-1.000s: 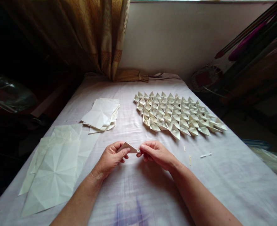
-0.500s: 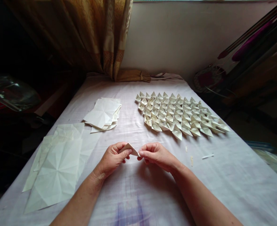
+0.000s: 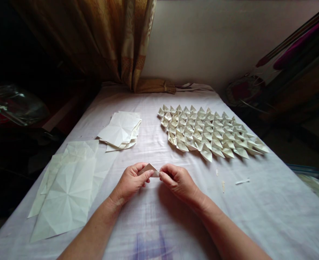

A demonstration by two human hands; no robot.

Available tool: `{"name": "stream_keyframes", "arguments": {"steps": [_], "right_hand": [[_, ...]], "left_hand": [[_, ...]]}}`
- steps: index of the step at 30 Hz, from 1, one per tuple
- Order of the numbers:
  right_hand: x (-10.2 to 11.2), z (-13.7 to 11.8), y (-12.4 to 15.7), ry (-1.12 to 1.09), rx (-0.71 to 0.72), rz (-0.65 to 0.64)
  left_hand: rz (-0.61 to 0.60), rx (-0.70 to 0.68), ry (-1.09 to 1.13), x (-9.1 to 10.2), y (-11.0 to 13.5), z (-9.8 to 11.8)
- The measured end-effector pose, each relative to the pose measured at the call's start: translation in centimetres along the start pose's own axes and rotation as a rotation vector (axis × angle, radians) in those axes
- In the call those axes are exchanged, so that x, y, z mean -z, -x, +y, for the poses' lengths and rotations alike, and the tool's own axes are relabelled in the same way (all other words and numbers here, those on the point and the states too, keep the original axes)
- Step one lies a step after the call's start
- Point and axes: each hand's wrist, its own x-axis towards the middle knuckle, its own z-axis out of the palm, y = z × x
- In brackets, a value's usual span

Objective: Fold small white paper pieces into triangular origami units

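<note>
My left hand (image 3: 131, 181) and my right hand (image 3: 177, 181) meet over the near middle of the table, both pinched on a small folded piece of white paper (image 3: 149, 168). Only its pointed top shows between the thumbs and fingers. The hands hover just above the white tablecloth (image 3: 159, 213). Beyond them to the right lies a tight patch of several small folded paper pieces (image 3: 209, 133) in rows.
A stack of creased square papers (image 3: 120, 130) sits left of centre. Larger creased sheets (image 3: 67, 191) lie at the near left edge. Paper scraps (image 3: 242, 181) dot the cloth on the right. A curtain (image 3: 116, 43) hangs at the back; clutter stands at both sides.
My right hand has closed in toward the left, so less of the folded paper shows. The view has shifted slightly.
</note>
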Motion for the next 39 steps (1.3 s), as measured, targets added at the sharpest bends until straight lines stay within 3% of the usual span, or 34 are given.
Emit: {"name": "stream_keyframes", "arguments": {"steps": [8, 13, 17, 28, 34, 39], "right_hand": [[0.0, -0.2, 0.1, 0.001, 0.020, -0.037], [0.8, 0.2, -0.3, -0.001, 0.040, 0.082], [1.2, 0.9, -0.6, -0.055, -0.001, 0.140], [0.8, 0.6, -0.5, -0.101, -0.025, 0.120], [0.5, 0.3, -0.5, -0.172, -0.093, 0.090], [0.4, 0.2, -0.5, -0.244, -0.152, 0.091]], "left_hand": [[-0.008, 0.022, -0.001, -0.1, 0.0, -0.2], [0.086, 0.025, 0.112, 0.1, 0.0, 0.1], [0.167, -0.004, 0.071, 0.5, -0.1, 0.2], [0.265, -0.034, 0.027, 0.1, 0.0, -0.2], [0.385, -0.150, -0.054, -0.3, 0.0, -0.6], [0.421, -0.372, -0.393, 0.4, 0.3, -0.9]]}}
